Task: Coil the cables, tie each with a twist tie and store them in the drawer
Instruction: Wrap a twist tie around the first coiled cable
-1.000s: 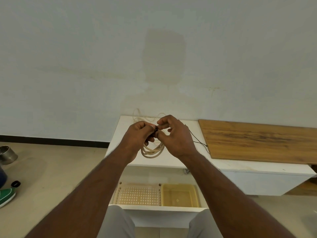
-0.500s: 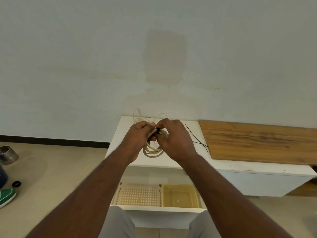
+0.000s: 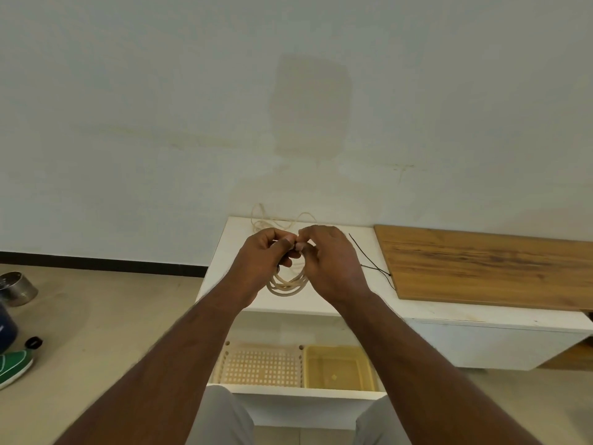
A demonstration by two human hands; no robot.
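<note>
The cream coiled cable (image 3: 286,283) hangs in mid-air just above the white desk (image 3: 221,264), its loops gathered at the top between both hands, and that's where the tying is going on. By my reading, the coiling of this one is done and the twist tie is being worked at the pinch point; the tie itself is hidden by the fingertips, so I can't say how many turns it has.

The left hand (image 3: 263,255) is curled, thumb and fingers pinching the top of the coil. The right hand (image 3: 330,261) meets it fingertip to fingertip, also curled in a pinch on the same spot.

Behind the hands, a second cream loose cable (image 3: 276,221) lies uncoiled against the wall, so that one looks untouched. To the right, thin black twist ties (image 3: 369,261) rest on the desk, just beside the wooden board (image 3: 481,264).

Below, the drawer (image 3: 298,396) stands open with a perforated tray (image 3: 260,367) and a yellow tray (image 3: 340,367); no cable shows inside. Storing is not yet done.
</note>
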